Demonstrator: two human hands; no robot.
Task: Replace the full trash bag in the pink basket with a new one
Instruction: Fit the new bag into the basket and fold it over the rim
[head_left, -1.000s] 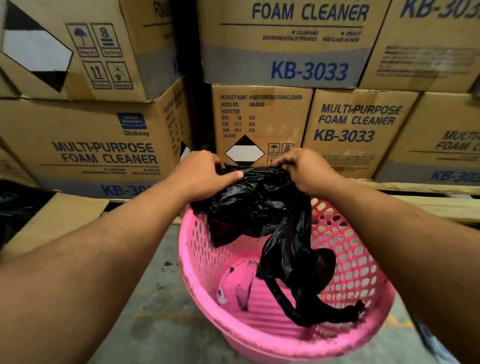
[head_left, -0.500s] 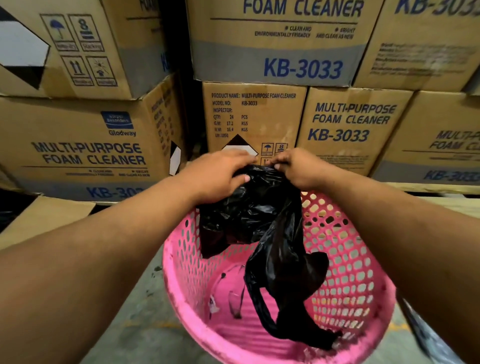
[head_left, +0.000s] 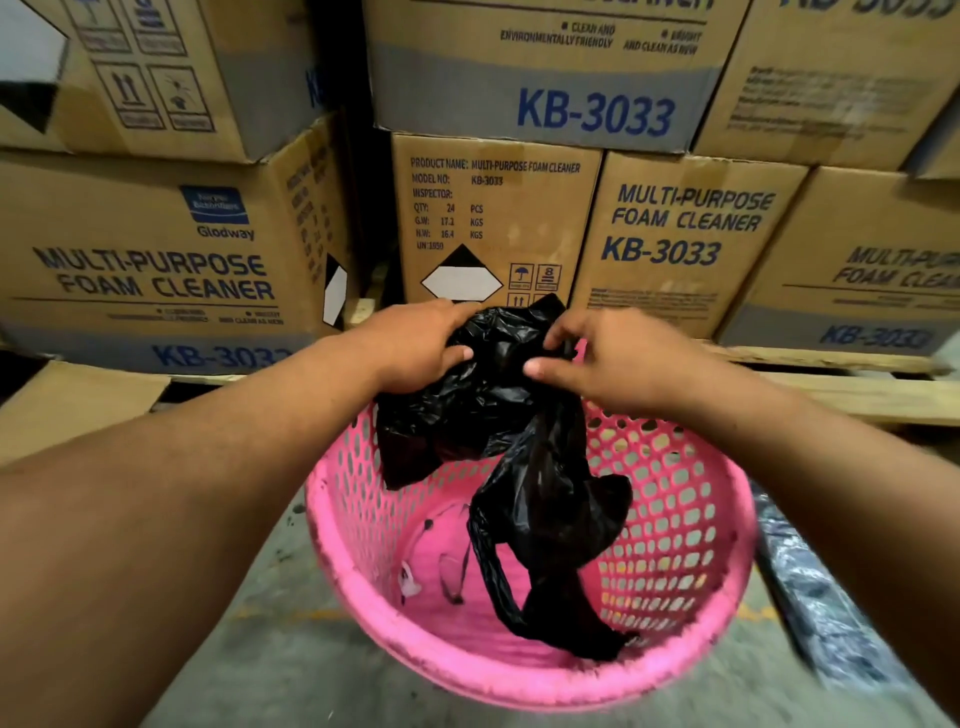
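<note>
- Head view: I am holding the bag (head_left: 498, 384) bunched over the far rim of the basket (head_left: 519, 680), my left hand (head_left: 415, 345) and right hand (head_left: 613, 364) pinching its top on either side, about equally near.
- Left fingers (head_left: 457, 354) are curling onto the plastic; right fingers (head_left: 558, 327) are half-closed on a fold.
- The bag's long axis is hanging down and toward me into the basket, its tail touching the near wall; I judge the mouth needs spreading outward over the rim.

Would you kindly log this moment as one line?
step: opening new bag | left hand: gripping black bag | right hand: gripping bag | pink basket: unlined
</note>
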